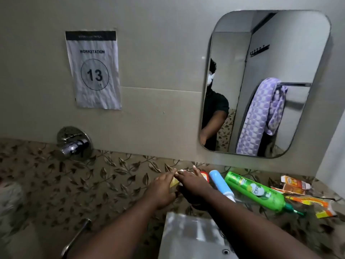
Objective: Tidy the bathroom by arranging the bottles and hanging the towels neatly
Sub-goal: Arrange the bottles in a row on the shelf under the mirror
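My left hand (162, 189) and my right hand (193, 184) meet over a small yellow bottle (174, 183) on the glass shelf by the wall. The left fingers lie along the yellow bottle and hold it. The right hand's fingers spread over the bottle's far end, and what its palm covers is hidden. To the right a red-and-yellow bottle (204, 176) and a blue-and-white bottle (219, 184) touch the right hand's side. A large green bottle (257, 194) lies flat. A purple patterned towel (261, 116) hangs bunched on a rail, seen in the mirror.
Orange boxes (295, 184) and an orange toothpaste pack (315, 204) lie at the shelf's right end. The mirror (233, 53) hangs above. A chrome tap (74, 144) sticks out of the wall at left. The sink (196, 238) is below my arms. A paper sign (93, 70) reads 13.
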A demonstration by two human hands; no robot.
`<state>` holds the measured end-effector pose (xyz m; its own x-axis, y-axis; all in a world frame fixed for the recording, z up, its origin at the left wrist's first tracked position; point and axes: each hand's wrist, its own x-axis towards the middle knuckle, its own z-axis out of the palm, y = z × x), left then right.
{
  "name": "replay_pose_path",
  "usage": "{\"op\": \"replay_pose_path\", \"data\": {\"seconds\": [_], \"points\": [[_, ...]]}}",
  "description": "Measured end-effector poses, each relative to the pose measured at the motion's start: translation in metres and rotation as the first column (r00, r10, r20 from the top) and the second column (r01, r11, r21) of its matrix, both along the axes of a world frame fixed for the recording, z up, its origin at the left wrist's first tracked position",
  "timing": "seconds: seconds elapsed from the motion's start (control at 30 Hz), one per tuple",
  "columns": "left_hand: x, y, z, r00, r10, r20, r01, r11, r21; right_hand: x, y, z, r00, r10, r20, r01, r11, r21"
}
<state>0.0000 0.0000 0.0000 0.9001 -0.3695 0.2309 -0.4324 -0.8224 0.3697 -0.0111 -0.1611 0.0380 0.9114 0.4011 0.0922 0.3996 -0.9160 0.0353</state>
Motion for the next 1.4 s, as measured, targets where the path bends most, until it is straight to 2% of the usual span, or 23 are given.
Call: {"op": "replay_pose_path", "data": {"seconds": [0.13, 0.27, 0.4, 0.53, 0.63, 0.73, 0.87, 1.0, 1.13, 1.23, 1.3, 1.4], "points": [[0.008, 0.001, -0.012, 0.997, 0.076, -0.029, -0.077, 0.996, -0.051, 0.010, 0.004, -0.007, 1.000, -0.022, -0.022, 0.021, 0.998, -0.056], [0.012, 0.003, -0.019, 0.991, 0.114, 0.076, -0.104, 0.987, -0.121, 0.020, 0.010, -0.015, 1.000, -0.020, -0.016, 0.019, 0.998, -0.059], [0.013, 0.005, -0.022, 0.986, 0.134, 0.097, -0.110, 0.969, -0.222, 0.026, 0.011, -0.018, 0.999, -0.028, 0.032, 0.028, 1.000, 0.006], [0.013, 0.004, -0.026, 0.974, 0.215, 0.066, -0.183, 0.927, -0.328, 0.030, 0.014, -0.021, 0.996, -0.040, 0.083, 0.036, 0.999, 0.040], [0.015, -0.001, -0.025, 0.962, 0.272, 0.018, -0.257, 0.926, -0.275, 0.033, 0.019, -0.022, 0.994, -0.063, 0.088, 0.058, 0.997, 0.058], [0.017, -0.006, -0.020, 0.966, 0.248, -0.070, -0.258, 0.936, -0.239, 0.033, 0.021, -0.024, 0.991, -0.098, 0.091, 0.092, 0.993, 0.076], [0.018, -0.013, -0.020, 0.961, 0.243, -0.131, -0.274, 0.894, -0.355, 0.030, 0.018, -0.027, 0.989, -0.131, 0.064, 0.118, 0.977, 0.179], [0.019, -0.014, -0.023, 0.959, 0.249, -0.139, -0.285, 0.850, -0.444, 0.027, 0.018, -0.026, 0.990, -0.124, 0.069, 0.106, 0.970, 0.217], [0.025, -0.010, -0.021, 0.962, 0.205, -0.178, -0.272, 0.738, -0.618, 0.023, 0.014, -0.017, 0.984, -0.105, 0.147, 0.059, 0.955, 0.289], [0.031, -0.008, -0.009, 0.963, 0.232, -0.134, -0.258, 0.672, -0.694, 0.022, 0.015, 0.001, 0.976, -0.112, 0.185, 0.040, 0.935, 0.353], [0.037, -0.006, -0.001, 0.966, 0.230, -0.119, -0.245, 0.666, -0.705, 0.024, 0.016, 0.014, 0.976, -0.114, 0.183, 0.035, 0.921, 0.388], [0.045, 0.002, 0.004, 0.963, 0.226, -0.144, -0.264, 0.706, -0.658, 0.032, 0.017, 0.027, 0.982, -0.122, 0.143, 0.056, 0.917, 0.395]]}}
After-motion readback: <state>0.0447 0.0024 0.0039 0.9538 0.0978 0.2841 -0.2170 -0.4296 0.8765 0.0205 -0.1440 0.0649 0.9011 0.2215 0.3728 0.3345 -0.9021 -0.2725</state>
